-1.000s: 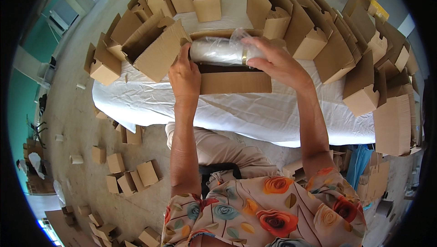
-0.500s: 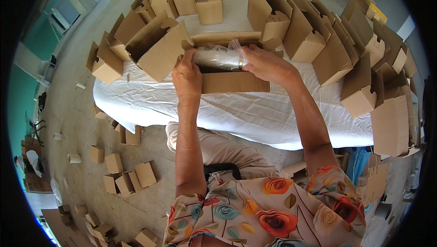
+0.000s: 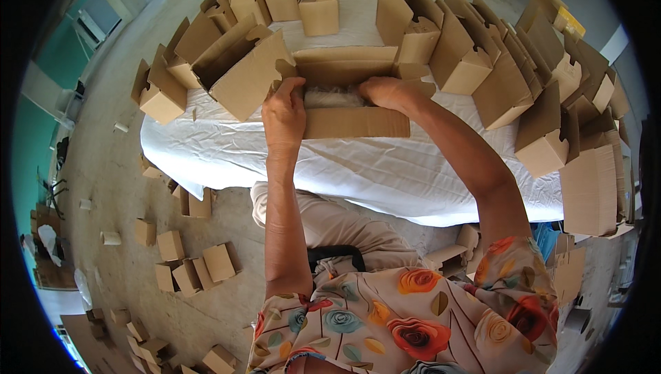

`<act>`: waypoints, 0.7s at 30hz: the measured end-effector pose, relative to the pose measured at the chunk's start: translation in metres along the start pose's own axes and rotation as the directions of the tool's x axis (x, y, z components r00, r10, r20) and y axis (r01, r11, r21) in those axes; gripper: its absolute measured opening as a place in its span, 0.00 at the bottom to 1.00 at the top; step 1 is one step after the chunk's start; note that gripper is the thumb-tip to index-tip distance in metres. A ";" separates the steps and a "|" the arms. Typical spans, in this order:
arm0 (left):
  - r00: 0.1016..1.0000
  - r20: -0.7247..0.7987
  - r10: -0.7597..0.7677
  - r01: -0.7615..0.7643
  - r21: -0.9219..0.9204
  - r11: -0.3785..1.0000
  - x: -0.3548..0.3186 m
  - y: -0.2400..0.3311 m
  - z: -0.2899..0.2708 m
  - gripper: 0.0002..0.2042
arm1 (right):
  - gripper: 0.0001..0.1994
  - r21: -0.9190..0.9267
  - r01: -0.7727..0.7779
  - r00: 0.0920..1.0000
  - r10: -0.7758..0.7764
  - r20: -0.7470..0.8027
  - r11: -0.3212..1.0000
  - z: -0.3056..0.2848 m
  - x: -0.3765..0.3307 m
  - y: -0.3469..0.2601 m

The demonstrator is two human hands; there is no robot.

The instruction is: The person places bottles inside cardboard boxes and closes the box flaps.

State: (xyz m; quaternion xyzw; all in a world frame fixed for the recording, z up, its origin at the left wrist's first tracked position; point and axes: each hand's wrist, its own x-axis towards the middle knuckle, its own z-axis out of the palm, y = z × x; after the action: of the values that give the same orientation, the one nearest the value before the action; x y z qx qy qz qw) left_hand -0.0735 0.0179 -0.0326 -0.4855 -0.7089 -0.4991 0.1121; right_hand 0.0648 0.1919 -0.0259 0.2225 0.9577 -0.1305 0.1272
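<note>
An open cardboard box (image 3: 357, 125) lies lengthwise in front of me on the white cloth, its long flap raised at the back. Down inside it rests a silvery, cylinder-like thing in clear plastic wrap (image 3: 334, 97), seen only in part. My left hand (image 3: 283, 111) is closed on the box's left end, fingers curled over the edge. At the right end my right hand (image 3: 387, 91) dips into the box beside the wrapped thing. Its fingertips are hidden, so their grip does not show.
Open cardboard boxes stand along the left of the white-covered table (image 3: 358, 167), one large box (image 3: 244, 71) close to my left hand. More open boxes (image 3: 468, 64) crowd the right side. Small cartons (image 3: 220, 264) and a white roll (image 3: 110, 237) lie on the floor at left.
The wrapped thing has gone lower into the box. My right hand has turned and reached inside, its elbow swinging outward to the right. The left hand stays at the box's left end.
</note>
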 end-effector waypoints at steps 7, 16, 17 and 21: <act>0.989 -0.116 0.091 -0.106 -0.132 0.985 -0.003 -0.006 -0.003 0.26 | 0.14 0.009 0.045 0.997 -0.044 -0.056 0.999 -0.008 -0.015 -0.010; 0.990 -0.073 -0.122 0.073 -0.477 0.876 -0.006 0.000 -0.003 0.31 | 0.22 0.093 0.302 0.426 -0.047 -0.904 0.949 -0.008 -0.078 -0.031; 0.994 -0.034 -0.106 0.081 -0.428 0.900 -0.007 -0.006 -0.004 0.30 | 0.22 0.112 0.246 0.345 0.021 -0.938 0.963 -0.002 -0.085 -0.032; 0.995 0.001 -0.101 0.087 -0.525 0.846 -0.013 -0.021 0.002 0.26 | 0.22 0.267 0.256 0.121 0.243 -0.962 0.929 0.025 -0.099 -0.025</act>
State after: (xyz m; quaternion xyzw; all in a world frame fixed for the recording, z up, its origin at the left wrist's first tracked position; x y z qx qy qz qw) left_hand -0.0827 0.0111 -0.0546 -0.4555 -0.5673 -0.6850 -0.0395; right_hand 0.1444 0.1240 -0.0142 0.2674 0.7546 -0.1280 -0.5854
